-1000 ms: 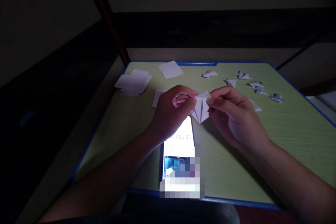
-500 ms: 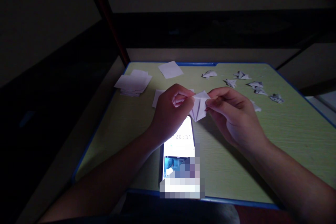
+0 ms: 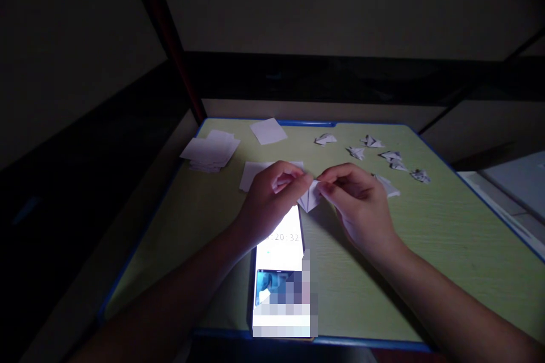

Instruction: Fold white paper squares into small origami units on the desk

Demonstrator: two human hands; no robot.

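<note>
My left hand (image 3: 268,198) and my right hand (image 3: 361,204) meet above the middle of a small green table (image 3: 447,238). Both pinch a small folded white paper piece (image 3: 309,198) between thumb and fingertips, the left on its left side, the right on its upper right corner. The paper hangs point-down just above a lit phone (image 3: 279,272) lying flat on the table. The room is dark.
A stack of white paper squares (image 3: 208,151) lies at the far left, one loose square (image 3: 268,131) behind it, another sheet (image 3: 251,173) behind my left hand. Several finished folded paper figures (image 3: 392,157) are scattered at the far right. The table has a blue rim (image 3: 298,123).
The folded paper looks narrower between my fingertips, and my hands have drawn closer together. The view has tilted up, so everything sits lower in the picture.
</note>
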